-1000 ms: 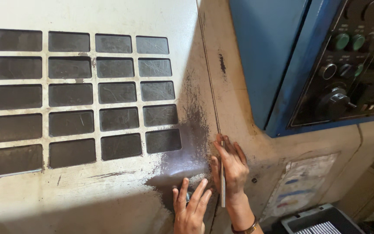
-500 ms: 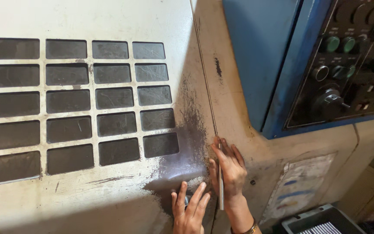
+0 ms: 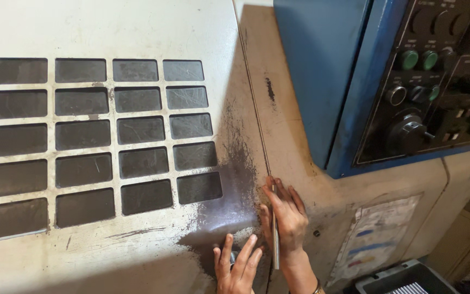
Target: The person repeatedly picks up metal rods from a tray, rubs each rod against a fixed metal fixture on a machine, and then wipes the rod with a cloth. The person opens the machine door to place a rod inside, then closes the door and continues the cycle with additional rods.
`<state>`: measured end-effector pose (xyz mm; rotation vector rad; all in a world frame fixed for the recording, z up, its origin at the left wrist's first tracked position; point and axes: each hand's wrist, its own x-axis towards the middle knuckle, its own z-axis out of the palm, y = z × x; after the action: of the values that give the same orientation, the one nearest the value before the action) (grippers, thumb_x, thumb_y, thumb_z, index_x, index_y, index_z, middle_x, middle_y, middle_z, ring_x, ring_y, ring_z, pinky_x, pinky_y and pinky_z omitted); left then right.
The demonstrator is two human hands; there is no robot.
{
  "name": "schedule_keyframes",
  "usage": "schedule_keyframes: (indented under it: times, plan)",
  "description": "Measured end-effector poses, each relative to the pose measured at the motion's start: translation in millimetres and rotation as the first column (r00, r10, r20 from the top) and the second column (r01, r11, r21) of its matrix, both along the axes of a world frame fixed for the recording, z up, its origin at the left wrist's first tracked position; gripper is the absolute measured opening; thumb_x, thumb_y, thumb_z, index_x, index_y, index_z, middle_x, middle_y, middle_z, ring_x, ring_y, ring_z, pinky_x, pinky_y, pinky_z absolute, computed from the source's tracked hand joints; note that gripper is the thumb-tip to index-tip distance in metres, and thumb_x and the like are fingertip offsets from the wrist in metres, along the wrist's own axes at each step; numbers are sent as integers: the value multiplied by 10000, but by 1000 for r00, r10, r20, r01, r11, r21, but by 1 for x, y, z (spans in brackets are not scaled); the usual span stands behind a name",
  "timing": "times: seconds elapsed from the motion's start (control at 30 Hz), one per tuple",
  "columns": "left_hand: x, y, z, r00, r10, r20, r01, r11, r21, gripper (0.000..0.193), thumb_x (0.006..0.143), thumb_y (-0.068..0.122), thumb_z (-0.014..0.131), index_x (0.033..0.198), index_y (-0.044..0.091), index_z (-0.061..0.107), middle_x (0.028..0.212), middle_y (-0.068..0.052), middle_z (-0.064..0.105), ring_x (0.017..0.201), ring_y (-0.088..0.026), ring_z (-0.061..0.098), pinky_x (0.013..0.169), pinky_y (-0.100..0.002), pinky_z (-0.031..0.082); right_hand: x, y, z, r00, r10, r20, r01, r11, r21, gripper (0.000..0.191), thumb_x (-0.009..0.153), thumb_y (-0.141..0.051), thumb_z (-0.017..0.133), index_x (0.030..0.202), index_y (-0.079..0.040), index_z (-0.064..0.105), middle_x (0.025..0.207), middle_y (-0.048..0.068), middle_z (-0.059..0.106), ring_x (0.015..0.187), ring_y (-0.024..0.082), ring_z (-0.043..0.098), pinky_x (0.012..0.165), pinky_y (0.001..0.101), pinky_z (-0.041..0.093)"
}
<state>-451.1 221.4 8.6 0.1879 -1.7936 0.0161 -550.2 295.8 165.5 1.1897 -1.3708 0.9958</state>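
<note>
Against the worn panel seam point(image 3: 257, 141), the right hand point(image 3: 286, 215) grips a thin metal rod point(image 3: 274, 239). Beside it, the left hand point(image 3: 237, 267) lies open, fingers spread flat on the grimy machine panel point(image 3: 153, 32).

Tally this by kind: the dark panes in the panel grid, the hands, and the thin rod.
Dark rectangular panes: 20
Hands: 2, left hand and right hand
Thin metal rod: 1
Total: 23

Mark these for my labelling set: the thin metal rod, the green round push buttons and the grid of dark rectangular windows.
thin metal rod point(image 3: 274, 247), head view, lower shaft.
green round push buttons point(image 3: 409, 59), head view, left button's cap.
grid of dark rectangular windows point(image 3: 140, 130), head view, middle pane.
</note>
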Motion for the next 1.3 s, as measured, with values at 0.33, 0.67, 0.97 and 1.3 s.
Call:
schedule_keyframes:
  times: [0.33, 0.67, 0.97, 1.3]
  plan:
    - [-5, -2, -7, 1000, 24, 9, -24, 1000, 2, 308, 934, 205, 543, 1163, 205, 749, 1461, 46, 599, 1501, -338, 340, 1232, -571, 147, -2, 1, -1, 1000, 3, 7, -3, 1000, 11, 305, 956, -125, 639, 1243, -26, 651, 1242, 203, 718, 1264, 326, 656, 1130, 459, 442]
    - [-10, -2, -11, 999, 52, -8, -52, 999, -1, 291, 922, 202, 560, 1139, 190, 754, 1449, 47, 608, 1495, -346, 354, 1225, -584, 171, -1, 5, 1, 1000, -19, 24, 19, 1000, 7, 307, 947, -129, 646, 1241, -37, 658, 1240, 181, 716, 1271, 310, 654, 1136, 457, 433]
    - [-8, -1, -10, 1000, 30, 2, -30, 1000, 2, 296, 916, 179, 541, 1116, 172, 759, 1434, 21, 620, 1477, -370, 372, 1211, -605, 186, -1, 6, 1, 1000, -14, 22, 15, 1000, -11, 299, 955, -130, 627, 1238, -38, 657, 1261, 182, 713, 1265, 304, 656, 1131, 446, 435]
    - [3, 8, 5, 1000, -18, 9, 18, 1000, 6, 308, 896, 154, 549, 1127, 121, 750, 1440, -20, 610, 1478, -393, 351, 1201, -607, 177, 3, 9, 2, 1000, -15, 11, 15, 999, -32, 292, 949, -122, 642, 1228, -41, 671, 1226, 184, 730, 1258, 296, 660, 1130, 445, 440]
